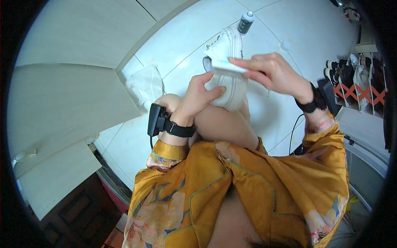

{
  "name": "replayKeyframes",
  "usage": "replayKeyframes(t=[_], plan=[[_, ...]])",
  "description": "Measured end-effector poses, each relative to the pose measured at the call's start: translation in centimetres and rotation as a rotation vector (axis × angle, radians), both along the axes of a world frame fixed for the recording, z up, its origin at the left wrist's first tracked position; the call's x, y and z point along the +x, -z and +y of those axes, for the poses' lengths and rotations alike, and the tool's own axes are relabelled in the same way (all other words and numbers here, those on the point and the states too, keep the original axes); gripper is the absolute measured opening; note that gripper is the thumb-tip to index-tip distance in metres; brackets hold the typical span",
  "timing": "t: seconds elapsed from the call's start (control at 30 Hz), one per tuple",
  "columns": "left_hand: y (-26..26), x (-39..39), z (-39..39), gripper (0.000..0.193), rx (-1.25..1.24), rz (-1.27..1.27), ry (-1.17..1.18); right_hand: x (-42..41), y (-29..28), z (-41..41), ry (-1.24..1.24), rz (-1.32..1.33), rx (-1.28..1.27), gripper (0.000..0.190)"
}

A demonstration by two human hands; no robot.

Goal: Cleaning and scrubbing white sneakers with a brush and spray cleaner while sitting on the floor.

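My left hand [203,93] grips a white shoe [229,97] at one end, thumb on top, above my knees. In my right hand [268,73] is a white brush [228,66], pinched between thumb and fingers and lying across the shoe; it is slightly blurred. Beyond it, another white shoe [231,42] rests on the tiled floor, partly covered by the brush. A spray can [246,23] with a white cap and dark label stands beside that shoe's far end.
A crumpled white cloth or bag [145,83] lies on the floor at left, near a pale cabinet [74,93]. Shoes fill a rack [358,90] at right. A small white round object [285,46] is on the tiles. A black cable [293,131] hangs near my right forearm.
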State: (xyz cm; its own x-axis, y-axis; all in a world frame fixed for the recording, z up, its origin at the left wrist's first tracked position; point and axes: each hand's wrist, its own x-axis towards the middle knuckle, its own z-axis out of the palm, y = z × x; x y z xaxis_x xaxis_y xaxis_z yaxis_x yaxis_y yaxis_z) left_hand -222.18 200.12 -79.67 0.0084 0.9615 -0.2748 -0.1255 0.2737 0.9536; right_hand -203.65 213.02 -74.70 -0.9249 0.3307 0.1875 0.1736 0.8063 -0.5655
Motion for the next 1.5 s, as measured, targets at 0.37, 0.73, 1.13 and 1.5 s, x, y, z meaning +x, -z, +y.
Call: replayKeyframes(t=[0.37,0.73,1.13,1.5], plan=[[-0.7,0.0,-1.3,0.048,0.067,0.032,0.068,0.8,-0.1,-3.0,-0.052,-0.061,0.297,0.033],[-1.0,-0.9,-2.1,0.045,0.080,0.044,0.055,-0.9,-1.2,-5.6,0.138,-0.022,0.174,0.037],[0.2,-0.9,-6.2,0.048,0.318,0.151,0.051,-0.4,-3.9,-12.0,0.114,-0.248,0.222,0.034],[-0.3,-1.8,-5.8,0.052,0.220,0.212,0.125,-4.8,4.3,-3.5,0.292,-0.222,0.095,0.034]])
